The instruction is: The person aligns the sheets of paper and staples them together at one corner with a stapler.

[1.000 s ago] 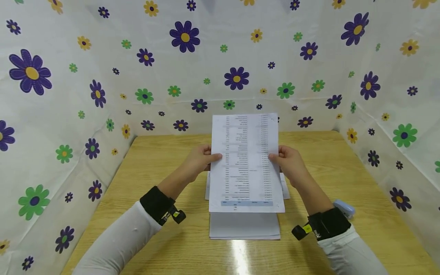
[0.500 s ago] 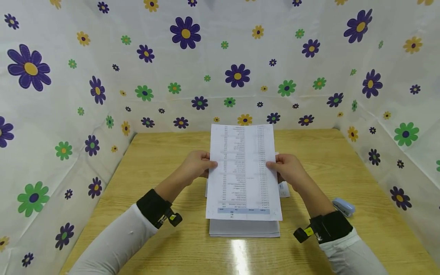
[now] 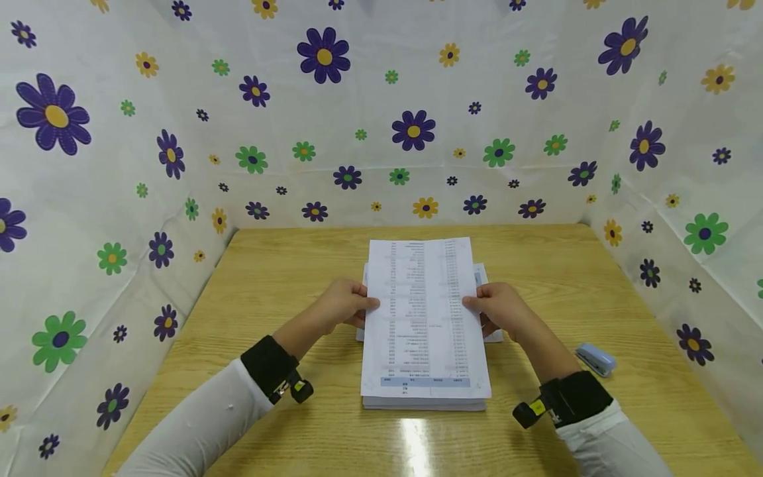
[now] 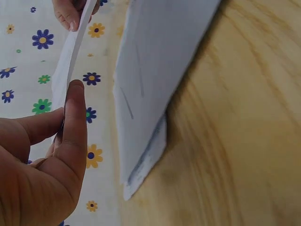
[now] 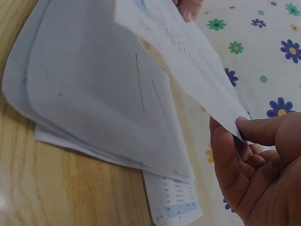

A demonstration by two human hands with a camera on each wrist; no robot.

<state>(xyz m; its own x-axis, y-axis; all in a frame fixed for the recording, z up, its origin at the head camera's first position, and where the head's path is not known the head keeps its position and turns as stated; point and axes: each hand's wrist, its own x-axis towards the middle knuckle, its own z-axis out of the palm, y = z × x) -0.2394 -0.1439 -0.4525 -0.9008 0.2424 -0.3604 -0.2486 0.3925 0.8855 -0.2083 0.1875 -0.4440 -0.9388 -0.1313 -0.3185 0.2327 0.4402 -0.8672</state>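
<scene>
Between both hands is a printed sheet of paper [image 3: 426, 324], its blue header row toward the person. The left hand [image 3: 342, 303] pinches its left edge, thumb on top and fingers behind. At the right edge, the right hand [image 3: 504, 309] pinches it the same way. In the right wrist view the sheet [image 5: 188, 61] bows slightly, apart from the paper pile [image 5: 89, 80] on the table. Two dark marks show on the pile's blank top page [image 4: 150, 56] in the left wrist view. The head view shows mostly the pile's near edge [image 3: 424, 403]; the held sheet covers the rest.
A light blue stapler [image 3: 596, 360] lies on the wooden table [image 3: 286, 265], right of the paper. Corners of other printed pages [image 3: 495, 335] stick out from under the pile. A flowered cloth [image 3: 369, 86] stands behind and on both sides.
Both hands have lowered the printed sheet toward the person and over the pile, covering more of the pile's near part. Their pinch on its edges stays the same.
</scene>
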